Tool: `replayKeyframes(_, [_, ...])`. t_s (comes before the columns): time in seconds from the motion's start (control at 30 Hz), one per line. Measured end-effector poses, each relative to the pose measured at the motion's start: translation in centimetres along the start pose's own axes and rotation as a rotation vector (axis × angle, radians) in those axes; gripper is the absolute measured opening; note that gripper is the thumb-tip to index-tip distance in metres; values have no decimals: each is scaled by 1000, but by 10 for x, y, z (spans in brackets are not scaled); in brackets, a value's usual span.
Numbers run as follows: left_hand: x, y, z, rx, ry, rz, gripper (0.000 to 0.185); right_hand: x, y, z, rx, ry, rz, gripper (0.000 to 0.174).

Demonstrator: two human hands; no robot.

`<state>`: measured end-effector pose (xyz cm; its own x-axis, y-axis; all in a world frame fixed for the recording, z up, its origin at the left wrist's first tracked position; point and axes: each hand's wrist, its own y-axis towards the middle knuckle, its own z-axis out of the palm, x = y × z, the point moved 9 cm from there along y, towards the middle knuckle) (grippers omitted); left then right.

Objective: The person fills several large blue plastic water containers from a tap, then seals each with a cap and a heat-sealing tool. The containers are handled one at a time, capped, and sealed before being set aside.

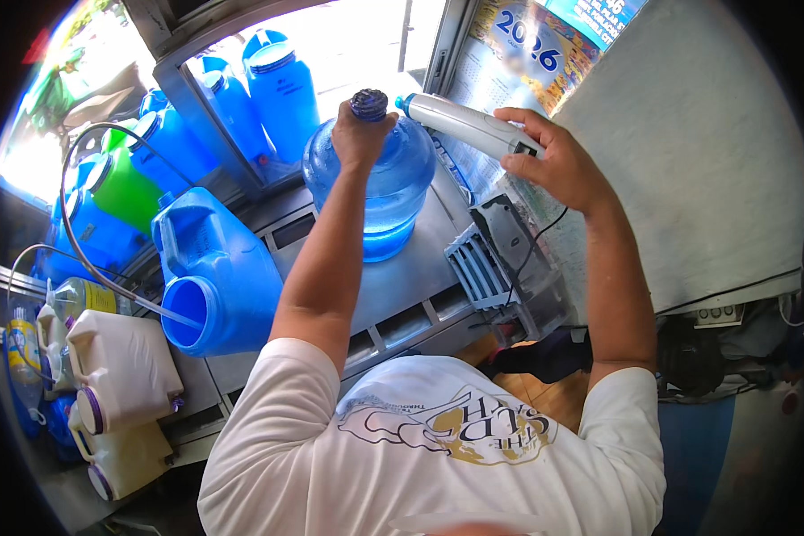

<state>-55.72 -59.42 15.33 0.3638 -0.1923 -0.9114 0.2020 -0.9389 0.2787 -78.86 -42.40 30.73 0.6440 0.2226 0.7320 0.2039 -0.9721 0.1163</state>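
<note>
A clear blue round water jug (398, 194) stands upright on the metal counter (402, 281). My left hand (362, 137) is wrapped around its neck, just below a dark purple cap (369, 104) with a wrinkled covering. In my right hand (563, 157) is a white handheld tool (469, 124), shaped like a heat gun, with a blue tip pointing left toward the cap. The tip is apart from the cap. To the left, a blue slim jug (241, 281) lies tilted with its wide mouth toward me, and a hose (70, 221) runs into that mouth.
Blue jugs (285, 100) and a green one (124, 181) stand by the window frame. White jugs (124, 368) are stacked at lower left, near plastic bottles (23, 355). A grey slatted device (482, 268) with a black cord sits right of the counter, against a wall (697, 154).
</note>
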Motion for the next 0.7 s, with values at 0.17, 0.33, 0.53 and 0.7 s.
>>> replayKeyframes(0.17, [16, 21, 11, 467, -203, 89, 58, -3, 26, -20, 114, 20, 43, 56])
replayKeyframes(0.33, [20, 27, 17, 687, -195, 89, 51, 10, 66, -32, 248, -117, 3, 61])
replayKeyframes(0.53, [24, 30, 20, 713, -282, -2, 54, 21, 105, -42, 286, -211, -83, 63])
replayKeyframes(0.7, [19, 20, 7, 539, -488, 28, 59, -3, 94, -50, 268, -140, -107, 66])
